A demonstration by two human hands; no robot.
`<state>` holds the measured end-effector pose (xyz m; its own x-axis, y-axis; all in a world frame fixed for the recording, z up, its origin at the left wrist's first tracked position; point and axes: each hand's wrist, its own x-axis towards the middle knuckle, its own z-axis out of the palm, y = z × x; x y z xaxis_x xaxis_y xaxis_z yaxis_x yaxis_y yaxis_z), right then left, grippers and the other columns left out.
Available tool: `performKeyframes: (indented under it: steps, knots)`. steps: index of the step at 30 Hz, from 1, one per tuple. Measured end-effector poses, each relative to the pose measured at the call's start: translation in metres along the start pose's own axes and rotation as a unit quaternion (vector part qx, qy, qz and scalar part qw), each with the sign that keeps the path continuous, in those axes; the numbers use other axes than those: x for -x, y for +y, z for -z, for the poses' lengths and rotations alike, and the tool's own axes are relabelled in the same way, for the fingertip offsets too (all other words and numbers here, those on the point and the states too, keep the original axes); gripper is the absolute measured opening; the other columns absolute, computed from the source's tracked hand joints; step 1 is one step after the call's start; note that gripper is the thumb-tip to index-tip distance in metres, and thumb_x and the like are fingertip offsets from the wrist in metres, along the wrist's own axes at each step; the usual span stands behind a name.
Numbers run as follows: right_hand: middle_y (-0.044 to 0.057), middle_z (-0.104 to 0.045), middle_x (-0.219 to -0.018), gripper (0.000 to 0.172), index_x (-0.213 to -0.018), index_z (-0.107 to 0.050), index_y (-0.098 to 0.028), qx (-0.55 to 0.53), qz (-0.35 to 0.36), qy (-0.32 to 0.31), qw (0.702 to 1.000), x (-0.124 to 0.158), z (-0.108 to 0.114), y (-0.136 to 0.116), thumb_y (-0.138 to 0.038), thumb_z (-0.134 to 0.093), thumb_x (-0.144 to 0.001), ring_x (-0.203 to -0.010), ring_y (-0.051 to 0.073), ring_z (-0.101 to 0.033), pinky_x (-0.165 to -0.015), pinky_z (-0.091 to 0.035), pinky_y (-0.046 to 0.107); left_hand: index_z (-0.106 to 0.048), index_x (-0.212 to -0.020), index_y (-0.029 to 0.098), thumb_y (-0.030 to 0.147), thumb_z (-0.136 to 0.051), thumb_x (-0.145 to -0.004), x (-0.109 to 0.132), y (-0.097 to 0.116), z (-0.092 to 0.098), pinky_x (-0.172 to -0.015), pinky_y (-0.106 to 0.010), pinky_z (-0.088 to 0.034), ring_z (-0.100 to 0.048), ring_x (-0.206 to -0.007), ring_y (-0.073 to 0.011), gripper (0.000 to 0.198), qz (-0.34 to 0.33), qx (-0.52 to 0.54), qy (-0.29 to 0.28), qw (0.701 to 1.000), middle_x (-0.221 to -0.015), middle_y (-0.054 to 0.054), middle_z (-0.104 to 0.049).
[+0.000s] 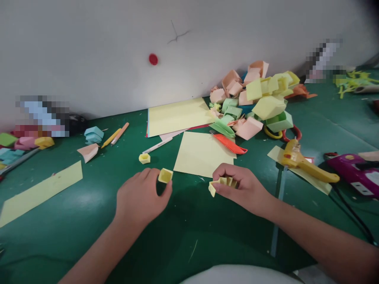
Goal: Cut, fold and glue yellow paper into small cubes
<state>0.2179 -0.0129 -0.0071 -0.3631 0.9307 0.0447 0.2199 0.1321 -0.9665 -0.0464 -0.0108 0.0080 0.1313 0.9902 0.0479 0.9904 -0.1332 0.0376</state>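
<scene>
Head view: your left hand point(142, 197) pinches a small yellow paper cup point(165, 175) between thumb and fingertips, fingers curled in, low over the green table point(177, 232). Your right hand point(241, 186) is closed around folded yellow paper pieces point(219, 184), which stick out at the fingertips, just above the mat. The hands are near each other but apart. A second yellow cup point(144, 158) sits just beyond the left hand. A square yellow sheet point(201, 154) lies between and beyond the hands, with an orange knife point(229, 144) at its far corner. A yellow glue gun point(299, 159) is to the right. A pile of folded paper boxes point(257, 98) sits against the wall.
</scene>
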Motion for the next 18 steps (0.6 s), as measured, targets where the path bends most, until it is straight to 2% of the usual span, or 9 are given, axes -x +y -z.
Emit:
performKeyframes:
  steps: [3,7,10,15,18]
  knots:
    - [-0.002,-0.060,-0.070,0.021,-0.080,-0.061,-0.020,0.043,-0.004,0.006,0.999,0.000,-0.001,-0.002,-0.038,-0.065,-0.089,-0.057,0.010,-0.049,-0.051,-0.037,0.022,-0.064,-0.093,0.021,0.049,-0.052,-0.092,0.011,0.023,-0.009,-0.059,-0.032,-0.036,-0.064,-0.079,-0.0274,0.031,-0.067,0.007,0.008,0.998,-0.088,-0.009,-0.069]
    - [-0.001,-0.062,-0.071,0.015,-0.081,-0.062,-0.021,0.104,-0.007,0.008,0.995,0.001,-0.002,0.000,-0.033,-0.064,-0.089,-0.060,0.011,-0.051,-0.054,-0.040,0.023,-0.062,-0.088,0.020,0.058,-0.053,-0.092,0.019,0.044,-0.017,-0.060,-0.034,-0.038,-0.063,-0.074,-0.0254,0.039,-0.122,0.048,-0.003,0.991,-0.083,-0.006,-0.067]
    - [-0.002,-0.064,-0.071,0.011,-0.083,-0.063,-0.022,0.141,-0.014,0.006,0.990,0.001,-0.002,0.004,-0.032,-0.063,-0.088,-0.060,0.012,-0.053,-0.055,-0.040,0.024,-0.062,-0.093,0.021,0.058,-0.061,-0.086,0.018,0.046,-0.019,-0.061,-0.035,-0.042,-0.064,-0.076,-0.0253,0.038,-0.118,0.093,-0.015,0.989,-0.086,-0.006,-0.069]
    - [-0.003,-0.065,-0.071,0.009,-0.083,-0.063,-0.023,0.196,-0.025,0.012,0.980,0.000,-0.003,0.003,-0.031,-0.062,-0.087,-0.061,0.013,-0.056,-0.054,-0.039,0.025,-0.054,-0.126,0.023,0.048,-0.070,-0.082,0.012,0.039,-0.024,-0.069,-0.037,-0.048,-0.068,-0.086,-0.0266,0.053,-0.123,0.162,-0.020,0.979,-0.097,-0.005,-0.072]
    - [-0.002,-0.067,-0.071,0.008,-0.083,-0.063,-0.023,0.219,-0.032,0.014,0.975,0.000,-0.004,0.002,-0.030,-0.062,-0.086,-0.060,0.013,-0.057,-0.054,-0.038,0.025,-0.054,-0.130,0.024,0.041,-0.070,-0.083,0.008,0.039,-0.029,-0.077,-0.038,-0.051,-0.068,-0.094,-0.0268,0.052,-0.147,0.203,-0.041,0.967,-0.107,-0.005,-0.073]
